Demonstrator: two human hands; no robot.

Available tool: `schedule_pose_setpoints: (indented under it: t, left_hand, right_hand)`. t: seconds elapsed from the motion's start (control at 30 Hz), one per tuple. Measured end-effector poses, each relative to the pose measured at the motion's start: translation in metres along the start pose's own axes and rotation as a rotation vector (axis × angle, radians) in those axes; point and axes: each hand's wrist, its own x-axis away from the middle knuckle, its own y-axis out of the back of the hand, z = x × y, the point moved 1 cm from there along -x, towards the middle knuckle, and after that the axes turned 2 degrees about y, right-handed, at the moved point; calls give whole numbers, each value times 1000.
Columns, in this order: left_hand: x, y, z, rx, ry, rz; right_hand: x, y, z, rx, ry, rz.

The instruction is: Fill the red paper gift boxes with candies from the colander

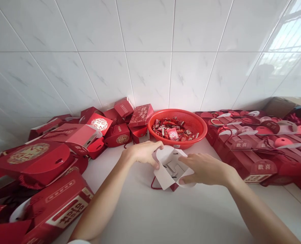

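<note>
Between my hands an unfolded-top red gift box [175,166] stands on the white table, its white inside showing and its flaps spread outward. My left hand [144,152] grips a flap on the box's left side between thumb and fingers. On the right side my right hand [203,168] pinches another flap, thumb below and fingers above. A dark red cord [153,184] loops out at the box's lower left. Just behind the box sits a red plastic basket [202,130] holding many small wrapped candies [173,134].
Loose red gift boxes [61,135] lie heaped along the left. Rows of closed red boxes [238,159] with cords fill the right side. A brown cardboard box [280,105] stands at the far right, and a white tiled wall [150,74] rises behind everything.
</note>
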Motion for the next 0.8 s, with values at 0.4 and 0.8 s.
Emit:
schedule_pose_setpoints:
  t: [0.4, 0.8]
  left_hand:
    - [-13, -1, 9, 125, -157, -117]
    - [-5, 10, 9, 222, -404, -446]
  right_hand:
    - [5, 9, 1, 22, -6, -81]
    - [-72, 41, -66, -204, -98, -494]
